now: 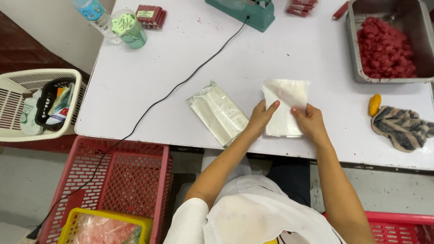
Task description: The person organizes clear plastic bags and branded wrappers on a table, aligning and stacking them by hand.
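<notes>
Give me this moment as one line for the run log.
left hand: on plastic bag stack | right hand: on same stack | bag pack: beside left hand | metal tray: red pieces

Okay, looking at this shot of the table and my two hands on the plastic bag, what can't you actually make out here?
All in the head view:
- Teal machine: top cut off by the upper edge.
- Metal tray of red pieces: far end cut off by the upper edge.
- Clear bag: its lower corners are covered by the left hand and right hand.
- Black cable: its end drops out of sight behind the red crate.
- White basket: contents too jumbled to identify.
</notes>
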